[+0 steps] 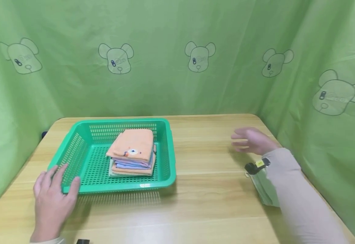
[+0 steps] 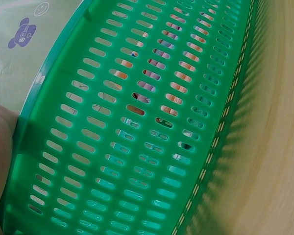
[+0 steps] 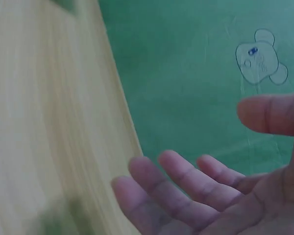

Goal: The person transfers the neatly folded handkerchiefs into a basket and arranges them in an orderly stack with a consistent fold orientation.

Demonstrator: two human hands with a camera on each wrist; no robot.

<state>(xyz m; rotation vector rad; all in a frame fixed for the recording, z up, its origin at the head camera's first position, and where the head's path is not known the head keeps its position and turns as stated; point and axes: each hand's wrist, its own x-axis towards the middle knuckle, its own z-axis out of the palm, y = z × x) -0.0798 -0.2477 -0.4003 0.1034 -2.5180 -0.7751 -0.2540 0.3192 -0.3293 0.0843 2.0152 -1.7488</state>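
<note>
A green plastic basket [image 1: 163,183] stands on the left half of the table. Inside it lies a stack of folded cloths [image 1: 136,142], orange with a bear face on top, then purplish-blue, orange and pale green layers. My left hand [image 1: 53,196] rests at the basket's near left corner, fingers spread over the rim; in the left wrist view only a bit of that hand shows beside the slotted wall. Over the table's right side my right hand [image 1: 253,140] is held in the air with nothing in it, fingers loosely bent. Partly behind the right forearm is a pale green folded cloth [image 1: 264,188].
The wooden table [image 1: 202,203] runs between the basket and the right arm. Green curtains [image 1: 159,91] printed with bear heads stand behind and at both sides, close to the table's edges. A small dark object [image 1: 44,134] shows at the left edge.
</note>
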